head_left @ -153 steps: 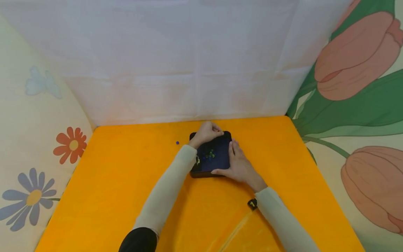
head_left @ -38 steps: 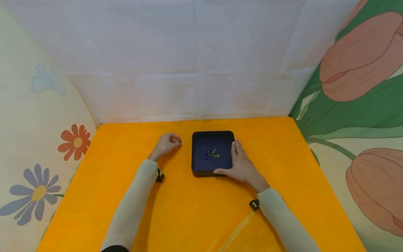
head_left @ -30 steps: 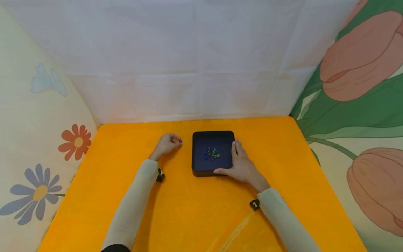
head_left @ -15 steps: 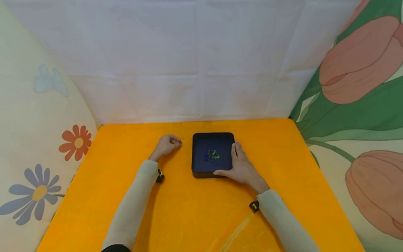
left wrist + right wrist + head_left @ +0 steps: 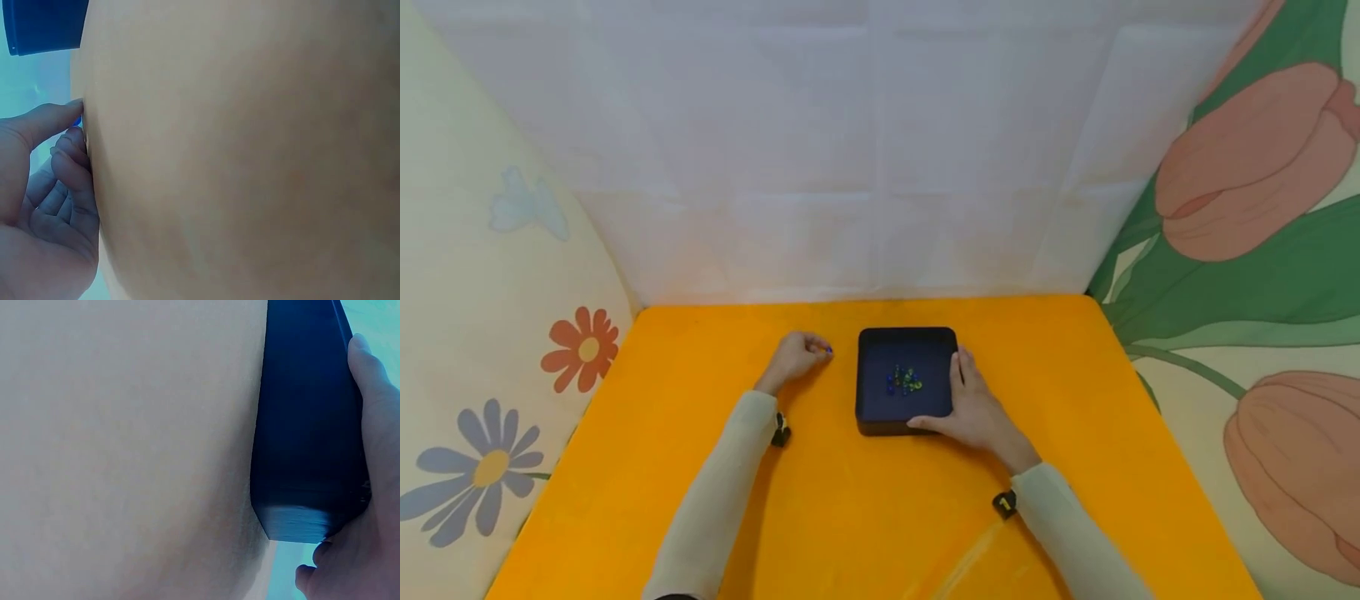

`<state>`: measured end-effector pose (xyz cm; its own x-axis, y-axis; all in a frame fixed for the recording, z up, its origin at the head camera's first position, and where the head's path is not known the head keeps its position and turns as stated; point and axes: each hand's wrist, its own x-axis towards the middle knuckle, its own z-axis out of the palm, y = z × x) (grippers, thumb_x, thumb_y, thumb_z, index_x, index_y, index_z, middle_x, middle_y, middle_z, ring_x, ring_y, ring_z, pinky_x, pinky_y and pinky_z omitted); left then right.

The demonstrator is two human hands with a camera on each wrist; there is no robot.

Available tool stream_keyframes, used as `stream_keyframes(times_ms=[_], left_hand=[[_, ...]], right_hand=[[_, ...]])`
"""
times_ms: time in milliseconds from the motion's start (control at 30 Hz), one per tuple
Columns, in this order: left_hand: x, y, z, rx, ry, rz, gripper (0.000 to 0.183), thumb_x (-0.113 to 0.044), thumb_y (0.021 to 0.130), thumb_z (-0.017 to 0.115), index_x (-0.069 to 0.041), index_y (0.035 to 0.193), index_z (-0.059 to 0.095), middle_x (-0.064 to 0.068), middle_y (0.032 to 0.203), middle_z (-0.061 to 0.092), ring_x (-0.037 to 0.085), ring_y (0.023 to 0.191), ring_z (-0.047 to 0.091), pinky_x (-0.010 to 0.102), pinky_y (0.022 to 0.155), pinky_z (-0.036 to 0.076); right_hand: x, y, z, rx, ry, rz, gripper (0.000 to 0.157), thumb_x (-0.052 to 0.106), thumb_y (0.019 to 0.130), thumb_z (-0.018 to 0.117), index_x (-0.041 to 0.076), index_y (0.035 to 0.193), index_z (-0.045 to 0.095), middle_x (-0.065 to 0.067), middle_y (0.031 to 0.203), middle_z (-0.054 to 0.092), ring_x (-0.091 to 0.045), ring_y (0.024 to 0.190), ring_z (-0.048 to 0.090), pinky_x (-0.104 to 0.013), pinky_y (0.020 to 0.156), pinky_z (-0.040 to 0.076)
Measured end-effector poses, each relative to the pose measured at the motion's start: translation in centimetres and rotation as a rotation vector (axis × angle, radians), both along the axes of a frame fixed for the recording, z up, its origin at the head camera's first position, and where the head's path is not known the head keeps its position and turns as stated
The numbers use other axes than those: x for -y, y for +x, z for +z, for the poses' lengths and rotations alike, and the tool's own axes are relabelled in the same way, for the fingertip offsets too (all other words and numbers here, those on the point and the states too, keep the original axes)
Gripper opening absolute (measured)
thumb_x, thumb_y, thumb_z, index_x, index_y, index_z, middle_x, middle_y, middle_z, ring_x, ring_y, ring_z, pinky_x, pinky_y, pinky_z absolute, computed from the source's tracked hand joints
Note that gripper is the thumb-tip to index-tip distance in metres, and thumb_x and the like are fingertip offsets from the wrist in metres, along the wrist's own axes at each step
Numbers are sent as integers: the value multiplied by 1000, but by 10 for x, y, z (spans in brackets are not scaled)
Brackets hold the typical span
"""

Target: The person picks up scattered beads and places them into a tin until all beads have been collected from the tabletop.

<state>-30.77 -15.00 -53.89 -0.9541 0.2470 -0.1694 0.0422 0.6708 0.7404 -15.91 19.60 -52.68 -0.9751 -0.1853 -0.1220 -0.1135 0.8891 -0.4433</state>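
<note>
A small blue bead (image 5: 829, 350) is at the fingertips of my left hand (image 5: 796, 357), left of the tray. In the left wrist view the thumb and forefinger pinch this bead (image 5: 77, 121) low at the table surface, the other fingers curled in. My right hand (image 5: 976, 408) grips the near right corner of a square black tray (image 5: 868, 427), thumb along the front wall and fingers along the right wall. Inside the tray lies a loose cluster of blue and yellow-green beads (image 5: 906, 380). The right wrist view shows the tray's outer wall (image 5: 306, 425) beside the hand.
An orange cloth (image 5: 850, 517) covers the table. Behind it hangs a white sheet (image 5: 722, 167), and flower-printed panels (image 5: 445, 275) stand at both sides. Black numbered tags (image 5: 1004, 503) sit at both wrists.
My left hand has moved from over the tray to the left and taken hold of the lone blue bead. Over the last second both hands hold nearly still; the head view shifts slightly.
</note>
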Motion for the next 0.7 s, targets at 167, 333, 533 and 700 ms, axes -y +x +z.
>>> stream_keyframes(times_ms=[167,333,533,700], left_hand=[[0,0,-2,3,16,18,26,-26,99,75,-7,116,78,15,105,77,24,89,66,34,81,53],[2,1,-5,5,26,18,24,-25,98,75,-7,114,78,14,105,77,24,89,65,34,82,53],[2,3,-7,-8,7,35,24,-28,97,77,-9,111,80,13,105,78,25,90,67,36,82,54],[-1,2,-3,-30,36,31,25,-27,99,75,-7,112,80,14,100,77,22,79,63,33,74,52]], right_hand=[[1,2,1,-2,-2,-8,141,92,77,61,5,168,-5,-12,177,-19,-36,166,0,-57,129,28],[2,4,-1,3,-4,-11,142,91,77,62,6,168,-5,-12,177,-19,-36,166,0,-56,128,29],[2,4,-4,-6,-10,-14,142,92,76,62,6,168,-4,-13,177,-17,-37,166,1,-56,128,30],[1,2,-4,-7,-9,-14,143,93,76,61,7,168,-5,-10,177,-19,-36,166,1,-56,127,32]])
